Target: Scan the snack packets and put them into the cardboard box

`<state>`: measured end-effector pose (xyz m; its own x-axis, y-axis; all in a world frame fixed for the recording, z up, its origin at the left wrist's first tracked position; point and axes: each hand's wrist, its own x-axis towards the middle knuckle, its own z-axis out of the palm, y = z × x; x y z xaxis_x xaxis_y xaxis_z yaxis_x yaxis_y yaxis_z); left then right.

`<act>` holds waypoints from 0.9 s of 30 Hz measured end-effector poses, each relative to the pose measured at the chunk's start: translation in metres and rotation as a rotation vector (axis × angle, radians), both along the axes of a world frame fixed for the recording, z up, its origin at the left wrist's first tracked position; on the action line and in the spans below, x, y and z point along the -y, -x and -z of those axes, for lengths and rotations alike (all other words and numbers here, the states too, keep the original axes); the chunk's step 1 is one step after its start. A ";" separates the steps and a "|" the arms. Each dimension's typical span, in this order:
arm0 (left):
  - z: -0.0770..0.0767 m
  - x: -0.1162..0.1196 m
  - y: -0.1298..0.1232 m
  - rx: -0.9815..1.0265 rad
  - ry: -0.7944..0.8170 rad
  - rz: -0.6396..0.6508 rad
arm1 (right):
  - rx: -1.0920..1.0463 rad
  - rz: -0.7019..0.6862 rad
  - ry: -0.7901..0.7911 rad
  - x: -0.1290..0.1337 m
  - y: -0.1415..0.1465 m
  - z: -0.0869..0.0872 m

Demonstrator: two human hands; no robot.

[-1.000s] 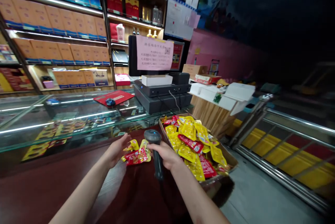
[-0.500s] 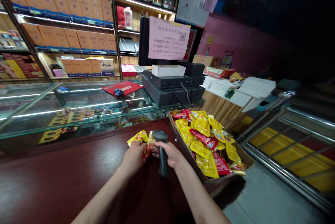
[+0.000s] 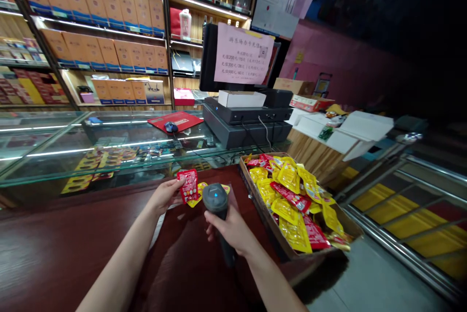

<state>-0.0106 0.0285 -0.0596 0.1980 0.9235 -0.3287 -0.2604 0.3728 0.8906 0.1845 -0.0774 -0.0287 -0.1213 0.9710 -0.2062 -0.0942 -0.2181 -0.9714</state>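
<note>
Pinched in my left hand is a red packet, held up above the dark red-brown counter. My right hand is wrapped round the handle of a black handheld scanner, whose head shows a small blue light. Behind the red packet and the scanner, yellow packets lie on the counter, partly hidden. Right of the scanner stands an open cardboard box full of yellow packets and several red ones.
Beyond the counter is a glass display case with a red mat and a mouse. A monitor bearing a pink paper stands behind a dark cash drawer. Metal railings stand at the right.
My left hand has moved left, away from the scanner, and now holds the red packet upright. My right hand is lower and wraps the scanner's handle. The view has shifted slightly.
</note>
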 end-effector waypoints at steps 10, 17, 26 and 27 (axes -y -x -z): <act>-0.005 -0.002 0.001 0.136 0.024 -0.021 | 0.003 -0.166 0.072 0.013 0.028 0.019; -0.009 0.001 -0.003 0.147 0.014 -0.016 | 0.001 -0.155 0.084 0.012 0.030 0.015; -0.015 0.006 -0.007 0.095 0.009 0.011 | 0.009 -0.084 0.028 0.014 0.024 0.016; -0.016 0.008 -0.008 0.096 0.011 0.028 | 0.036 -0.033 -0.008 0.014 0.021 0.014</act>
